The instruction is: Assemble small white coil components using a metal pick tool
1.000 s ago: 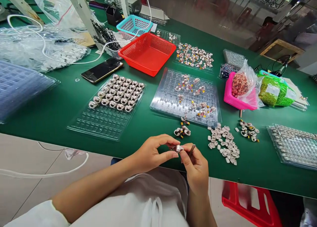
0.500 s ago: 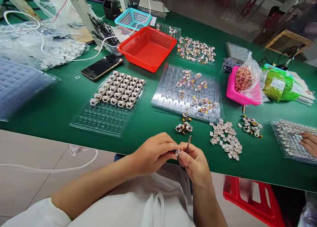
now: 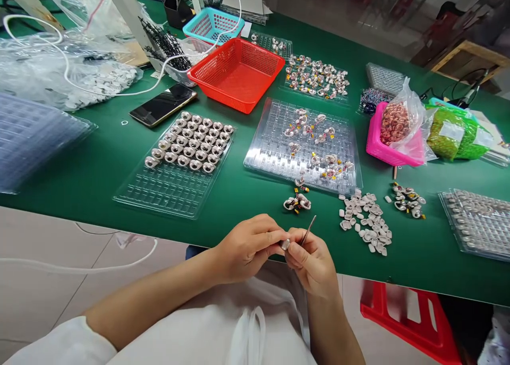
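My left hand [image 3: 249,248] pinches a small silvery earbud-like housing [image 3: 285,244] between thumb and fingertips, close to my body at the table edge. Against its other side press the fingers of my right hand [image 3: 313,261], which also grips thin metal tweezers [image 3: 309,228], tips pointing up and right. Fingers hide most of the piece. Just beyond my hands lies a small cluster of housings with yellow tabs [image 3: 297,202]. To the right are loose pale caps [image 3: 368,221] in a pile. A clear tray [image 3: 159,192] at left holds rows of similar housings.
Clear stacked trays [image 3: 258,158] bear scattered parts ahead. Behind them sit a red basket [image 3: 239,78] and a blue basket [image 3: 213,25]. A phone [image 3: 163,104] lies left; a pink basket [image 3: 374,142] with a bag stands right. Below the table is a red stool [image 3: 414,322].
The tweezers have tilted further to the right in my right hand. Both hands stay together at the small housing. Another person's hand at the right tray has left the view.
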Motion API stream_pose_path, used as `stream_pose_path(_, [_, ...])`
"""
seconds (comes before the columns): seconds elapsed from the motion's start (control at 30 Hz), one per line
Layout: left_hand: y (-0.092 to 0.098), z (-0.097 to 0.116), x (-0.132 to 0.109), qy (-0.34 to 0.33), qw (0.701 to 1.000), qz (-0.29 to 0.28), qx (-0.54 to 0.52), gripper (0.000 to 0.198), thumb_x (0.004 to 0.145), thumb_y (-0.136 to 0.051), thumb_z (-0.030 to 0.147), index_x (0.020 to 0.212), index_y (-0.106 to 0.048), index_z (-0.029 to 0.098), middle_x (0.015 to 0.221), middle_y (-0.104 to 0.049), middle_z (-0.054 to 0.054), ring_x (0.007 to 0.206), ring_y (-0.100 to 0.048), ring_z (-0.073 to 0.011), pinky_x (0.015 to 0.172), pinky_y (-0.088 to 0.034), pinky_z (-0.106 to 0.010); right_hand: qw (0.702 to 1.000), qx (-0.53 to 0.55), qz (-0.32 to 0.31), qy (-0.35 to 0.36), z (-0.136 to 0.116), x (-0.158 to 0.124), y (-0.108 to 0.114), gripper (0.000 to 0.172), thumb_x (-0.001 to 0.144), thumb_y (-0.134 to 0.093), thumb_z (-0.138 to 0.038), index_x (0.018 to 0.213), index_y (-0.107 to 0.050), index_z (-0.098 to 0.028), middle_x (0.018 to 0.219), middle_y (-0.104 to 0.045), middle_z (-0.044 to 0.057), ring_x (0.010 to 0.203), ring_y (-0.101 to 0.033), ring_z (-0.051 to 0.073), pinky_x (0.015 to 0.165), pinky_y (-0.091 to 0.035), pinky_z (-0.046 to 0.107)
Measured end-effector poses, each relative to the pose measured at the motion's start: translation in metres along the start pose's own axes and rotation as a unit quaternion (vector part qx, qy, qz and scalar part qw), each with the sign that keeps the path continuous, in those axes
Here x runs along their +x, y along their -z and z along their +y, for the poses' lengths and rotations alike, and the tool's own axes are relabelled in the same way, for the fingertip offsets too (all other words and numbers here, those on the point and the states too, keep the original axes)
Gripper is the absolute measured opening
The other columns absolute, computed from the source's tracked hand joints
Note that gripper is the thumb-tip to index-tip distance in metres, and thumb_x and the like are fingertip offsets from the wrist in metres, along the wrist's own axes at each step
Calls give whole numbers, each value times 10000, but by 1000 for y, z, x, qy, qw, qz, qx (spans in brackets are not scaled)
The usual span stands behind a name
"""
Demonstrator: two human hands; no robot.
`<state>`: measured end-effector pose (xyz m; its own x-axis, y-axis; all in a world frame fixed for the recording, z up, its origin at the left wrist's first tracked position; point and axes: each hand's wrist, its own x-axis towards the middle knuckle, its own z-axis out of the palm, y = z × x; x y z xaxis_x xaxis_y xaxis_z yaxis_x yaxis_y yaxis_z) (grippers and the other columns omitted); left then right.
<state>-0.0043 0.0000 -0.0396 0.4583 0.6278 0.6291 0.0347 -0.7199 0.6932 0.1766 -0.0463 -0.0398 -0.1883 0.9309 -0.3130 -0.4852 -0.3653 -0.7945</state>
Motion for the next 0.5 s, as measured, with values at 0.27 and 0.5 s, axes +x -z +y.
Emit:
stream_pose_path(0.27, [8, 7, 1, 177, 981, -58, -49, 267, 922, -682, 191, 1188, -658, 184, 1051, -768, -97, 940, -716, -212, 857, -592, -342, 996, 63, 47, -29, 1, 0, -2, 254, 733, -874, -357, 761, -714, -162, 646, -520, -26, 459, -324, 35, 427, -221, 195])
stream_pose_path(0.5, [9, 8, -2, 317, 942, -33, -109, 259, 890, -710, 213, 1138, -717, 141, 1057, -790, -102, 901, -749, -196, 876, -609, -331, 995, 80, 63, -18, -1, -1, -1, 277, 757, -863, -394, 801, -730, -155, 616, -486, -37, 450, -339, 31, 427, -228, 183])
